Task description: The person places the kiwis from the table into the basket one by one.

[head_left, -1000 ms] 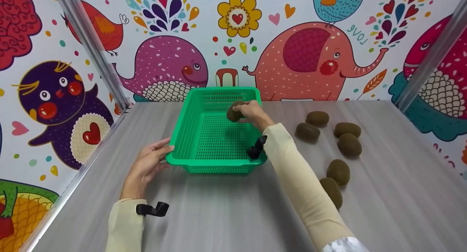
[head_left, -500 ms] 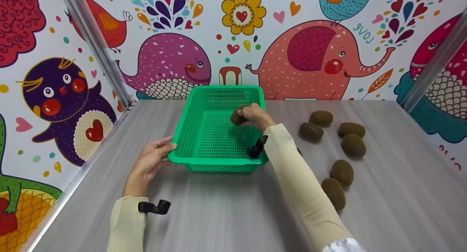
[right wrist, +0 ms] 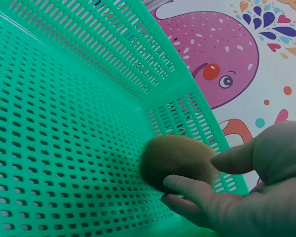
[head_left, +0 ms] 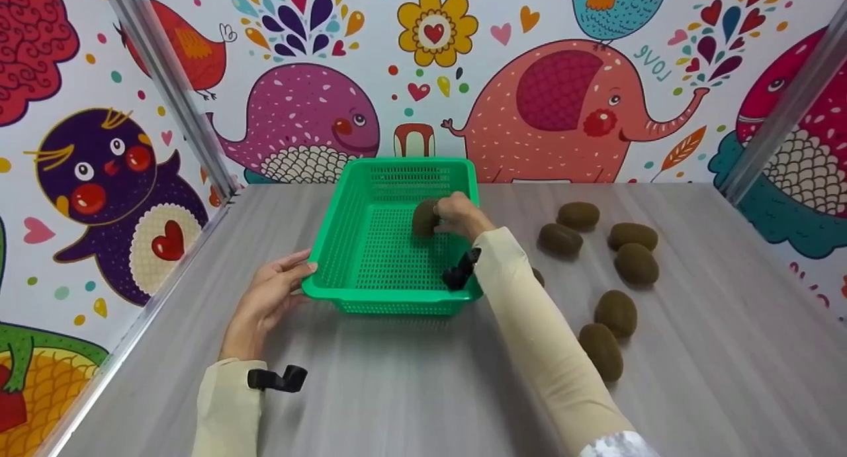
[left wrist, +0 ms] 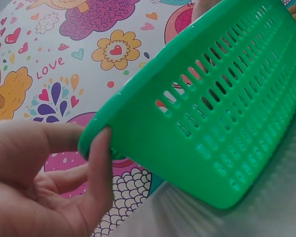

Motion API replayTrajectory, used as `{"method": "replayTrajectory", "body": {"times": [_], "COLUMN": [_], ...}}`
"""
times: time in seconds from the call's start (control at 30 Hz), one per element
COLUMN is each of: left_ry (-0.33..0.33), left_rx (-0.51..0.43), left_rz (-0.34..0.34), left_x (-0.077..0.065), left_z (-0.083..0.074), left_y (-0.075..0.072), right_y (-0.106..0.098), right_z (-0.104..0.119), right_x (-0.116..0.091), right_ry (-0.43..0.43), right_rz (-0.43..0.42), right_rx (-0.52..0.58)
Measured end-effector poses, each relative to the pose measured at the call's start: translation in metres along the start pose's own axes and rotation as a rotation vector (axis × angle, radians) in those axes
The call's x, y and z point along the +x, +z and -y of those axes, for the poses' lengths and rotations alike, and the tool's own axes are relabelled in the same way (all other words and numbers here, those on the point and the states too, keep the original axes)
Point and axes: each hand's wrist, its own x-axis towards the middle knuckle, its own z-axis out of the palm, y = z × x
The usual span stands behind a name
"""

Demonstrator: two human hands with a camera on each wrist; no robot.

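Note:
A brown kiwi (head_left: 425,217) is inside the green plastic basket (head_left: 390,294), low over its perforated floor near the right wall. My right hand (head_left: 462,216) holds this kiwi, thumb at one end and fingers along its side. The right wrist view shows the kiwi (right wrist: 175,160) between the thumb and fingers, with the basket's mesh floor beneath. At the basket's near left corner, my left hand (head_left: 268,298) pinches the rim. In the left wrist view, its thumb (left wrist: 101,173) presses the outer side of the rim while another finger goes behind it.
Several kiwis lie on the grey table (head_left: 410,384) right of the basket, among them a back one (head_left: 578,216), a middle one (head_left: 636,264) and a near one (head_left: 601,351). Another kiwi (head_left: 538,276) is mostly hidden by the right sleeve. A printed wall (head_left: 423,80) stands behind.
My right hand has lowered the kiwi further into the basket. The left hand keeps its hold on the rim, and the basket stays in place.

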Motion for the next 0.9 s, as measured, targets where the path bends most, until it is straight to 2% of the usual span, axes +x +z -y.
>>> {"method": "replayTrajectory", "body": {"times": [0.17,0.33,0.4,0.73,0.9], "left_ry": [0.005,0.005,0.002,-0.005,-0.009], "left_rx": [0.002,0.021,0.033,0.039,0.029], "left_rz": [0.008,0.0,-0.008,-0.011,0.003], "left_x": [0.0,0.0,-0.001,0.0,0.001], "left_z": [0.001,0.001,0.001,0.0,0.001], "left_y": [-0.001,-0.001,-0.001,-0.001,-0.002], "right_y": [-0.004,-0.005,-0.006,-0.022,-0.034], "right_z": [0.001,0.007,0.011,0.023,0.024], "right_x": [-0.004,-0.01,-0.014,-0.043,-0.059], "right_ry": [-0.018,-0.09,-0.112,-0.193,-0.222], "right_rz": [0.015,0.041,0.047,0.091,0.086], "right_rx": [-0.03,0.13,0.16,0.165,0.121]}}
